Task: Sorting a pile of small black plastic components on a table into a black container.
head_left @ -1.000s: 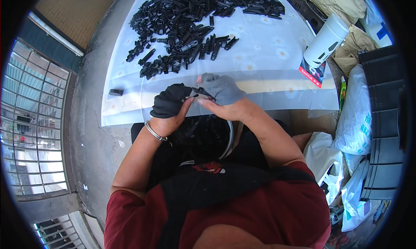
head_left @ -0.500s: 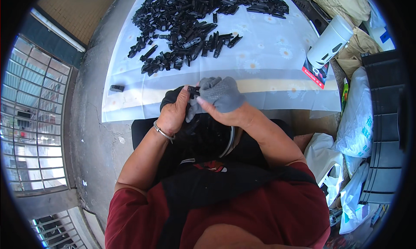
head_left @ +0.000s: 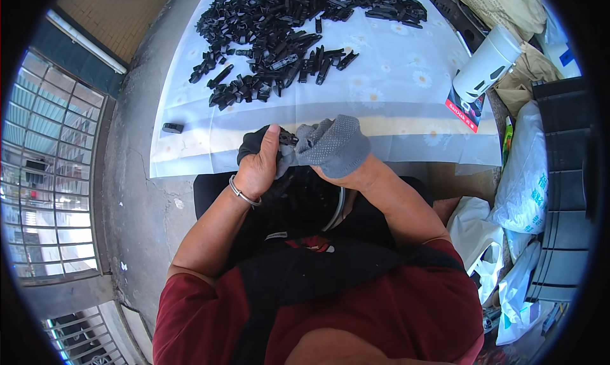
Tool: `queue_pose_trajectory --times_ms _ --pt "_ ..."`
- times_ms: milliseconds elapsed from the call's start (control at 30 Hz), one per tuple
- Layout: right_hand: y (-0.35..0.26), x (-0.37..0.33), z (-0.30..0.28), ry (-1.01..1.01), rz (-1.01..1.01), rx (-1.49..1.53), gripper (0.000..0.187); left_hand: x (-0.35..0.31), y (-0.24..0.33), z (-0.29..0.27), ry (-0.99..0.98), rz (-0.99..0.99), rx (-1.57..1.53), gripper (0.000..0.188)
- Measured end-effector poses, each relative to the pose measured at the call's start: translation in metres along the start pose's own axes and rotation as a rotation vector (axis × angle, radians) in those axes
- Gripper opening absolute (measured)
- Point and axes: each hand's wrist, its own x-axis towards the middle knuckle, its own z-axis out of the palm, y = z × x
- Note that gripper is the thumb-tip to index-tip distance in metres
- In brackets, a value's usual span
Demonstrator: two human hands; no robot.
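Note:
Near the front edge of the table, my left hand (head_left: 259,158) is closed round a small black plastic part (head_left: 288,138), its bare thumb pressed along the side. Dark fabric covers the fingers of that hand. My right hand (head_left: 333,145), in a grey dotted glove, is curled at the right end of the same part, fingertips against it; its thumb is hidden. On the table beyond lies a large pile of similar black plastic parts (head_left: 254,53). One single black part (head_left: 172,128) sits apart at the left edge.
A flowered white cloth (head_left: 394,72) covers the table. To the right, a white cylindrical bottle (head_left: 486,63) stands on a red and black card (head_left: 464,114). White plastic bags (head_left: 524,168) and a black crate (head_left: 565,187) flank my right side. A curved pale rim (head_left: 338,209) shows at my lap.
My right hand has turned over and shifted slightly right, so its thumb no longer shows and more of the black part does. My left hand has barely moved.

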Motion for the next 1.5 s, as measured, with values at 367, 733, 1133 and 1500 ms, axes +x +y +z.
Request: queue_pose_trajectory --times_ms 367,733,1133,1500 --pt "0.002 -0.002 -0.003 -0.053 0.068 0.051 0.013 0.002 0.009 -0.005 -0.053 -0.101 -0.001 0.040" --pt "-0.012 0.020 -0.008 -0.472 0.178 0.252 0.024 -0.008 -0.005 -0.017 -0.135 0.164 0.386 0.034" --pt "0.088 0.050 0.012 -0.259 0.503 -0.298 0.028 0.089 -0.011 0.003 0.060 0.279 1.151 0.024" --pt "0.053 0.019 0.005 -0.189 0.499 -0.079 0.025 0.056 -0.025 -0.013 0.078 0.351 0.762 0.028"
